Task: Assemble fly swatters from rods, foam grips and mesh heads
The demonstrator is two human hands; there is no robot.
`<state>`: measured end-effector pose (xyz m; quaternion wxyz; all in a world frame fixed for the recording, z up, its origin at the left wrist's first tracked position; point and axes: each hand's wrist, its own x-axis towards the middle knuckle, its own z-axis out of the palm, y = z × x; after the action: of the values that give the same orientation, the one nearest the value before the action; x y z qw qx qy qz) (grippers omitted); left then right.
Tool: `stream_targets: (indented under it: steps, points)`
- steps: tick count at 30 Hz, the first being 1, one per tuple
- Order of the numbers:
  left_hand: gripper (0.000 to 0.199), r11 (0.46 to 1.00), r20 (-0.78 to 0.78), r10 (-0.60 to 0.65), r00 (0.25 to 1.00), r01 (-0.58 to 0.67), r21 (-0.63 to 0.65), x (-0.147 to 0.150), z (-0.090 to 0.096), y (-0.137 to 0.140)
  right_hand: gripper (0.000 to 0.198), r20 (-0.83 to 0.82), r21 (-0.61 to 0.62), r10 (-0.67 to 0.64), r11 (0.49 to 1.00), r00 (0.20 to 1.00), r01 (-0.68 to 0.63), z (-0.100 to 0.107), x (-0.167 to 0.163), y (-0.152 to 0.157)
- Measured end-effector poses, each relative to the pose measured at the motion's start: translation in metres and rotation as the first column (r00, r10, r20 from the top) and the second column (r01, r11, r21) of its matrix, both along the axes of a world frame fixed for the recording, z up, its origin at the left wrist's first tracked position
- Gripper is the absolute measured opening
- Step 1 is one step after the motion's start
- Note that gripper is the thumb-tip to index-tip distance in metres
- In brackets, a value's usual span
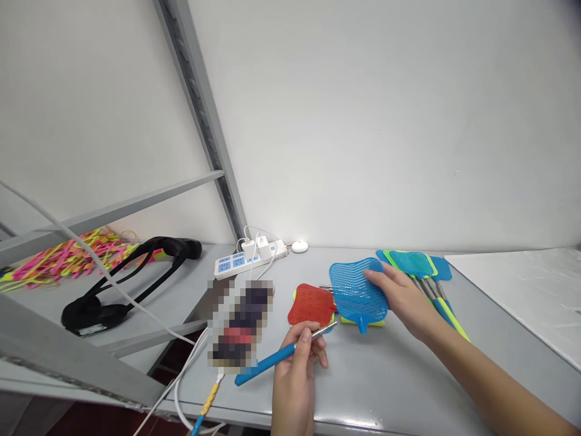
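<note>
Here, at lower centre of the frame, the left grip [296, 375] is holding a blue-handled metal rod [275, 357] in a closed clasp, while, right of centre, the right grip [402, 297] is pinching a blue mesh head [354, 289] by its edge above the grey table [390, 381].
</note>
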<state>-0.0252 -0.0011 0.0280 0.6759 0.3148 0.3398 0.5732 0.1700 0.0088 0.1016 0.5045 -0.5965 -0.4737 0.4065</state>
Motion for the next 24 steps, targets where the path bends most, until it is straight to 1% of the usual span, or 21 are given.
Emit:
stream_targets:
  steps: [1,2,3,4,5,6,8,10,12,14,15,18,20,24]
  points:
    - [0.032,1.0,-0.004,-0.01,1.0,0.01,0.0,0.003,0.0,-0.002,0.03,-0.124,0.003,-0.163,0.986,0.979,0.164,-0.004,0.003,-0.012]
    - [0.032,1.0,-0.006,-0.017,1.0,0.017,-0.003,0.006,-0.001,-0.003,0.031,-0.228,-0.012,-0.304,0.951,0.925,0.31,-0.01,0.005,-0.024]
    - [0.033,1.0,-0.007,-0.022,1.0,0.022,-0.005,0.01,-0.002,-0.005,0.031,-0.316,-0.034,-0.407,0.908,0.857,0.418,-0.017,0.006,-0.036]
    - [0.033,1.0,-0.011,-0.024,1.0,0.024,-0.005,0.013,-0.003,-0.006,0.031,-0.392,-0.055,-0.465,0.873,0.794,0.484,-0.026,0.006,-0.048]
    - [0.033,1.0,-0.016,-0.022,1.0,0.021,-0.004,0.017,-0.004,-0.007,0.032,-0.459,-0.063,-0.472,0.862,0.753,0.502,-0.035,0.005,-0.058]
    - [0.034,1.0,-0.022,-0.017,1.0,0.017,-0.005,0.02,-0.005,-0.009,0.034,-0.514,-0.055,-0.455,0.863,0.727,0.502,-0.044,0.004,-0.067]
    - [0.035,1.0,-0.041,-0.01,0.999,0.01,-0.015,0.026,-0.006,-0.012,0.037,-0.582,-0.037,-0.4,0.882,0.707,0.469,-0.06,0.002,-0.081]
    - [0.036,1.0,-0.082,-0.011,0.997,0.009,-0.028,0.03,-0.006,-0.014,0.034,-0.613,-0.05,-0.38,0.894,0.693,0.445,-0.072,0.003,-0.089]
    - [0.037,0.999,-0.147,-0.028,0.989,0.024,-0.029,0.033,-0.005,-0.015,0.031,-0.644,-0.074,-0.388,0.89,0.66,0.451,-0.078,0.006,-0.093]
    - [0.037,0.998,-0.212,-0.061,0.975,0.057,-0.027,0.038,-0.003,-0.015,0.029,-0.684,-0.07,-0.368,0.892,0.63,0.446,-0.079,0.008,-0.095]
    - [0.037,0.997,-0.24,-0.081,0.967,0.076,-0.031,0.041,-0.002,-0.015,0.028,-0.696,-0.059,-0.342,0.903,0.631,0.424,-0.079,0.01,-0.097]
    - [0.037,0.993,-0.295,-0.119,0.948,0.108,-0.054,0.05,0.001,-0.016,0.029,-0.697,-0.036,-0.247,0.95,0.673,0.311,-0.082,0.012,-0.103]
    - [0.036,0.993,-0.3,-0.112,0.947,0.099,-0.059,0.054,0.002,-0.018,0.033,-0.685,-0.041,-0.207,0.968,0.699,0.247,-0.085,0.014,-0.108]
    - [0.032,0.997,-0.258,-0.062,0.964,0.049,-0.054,0.054,0.002,-0.023,0.042,-0.67,-0.041,-0.136,0.988,0.73,0.147,-0.089,0.022,-0.114]
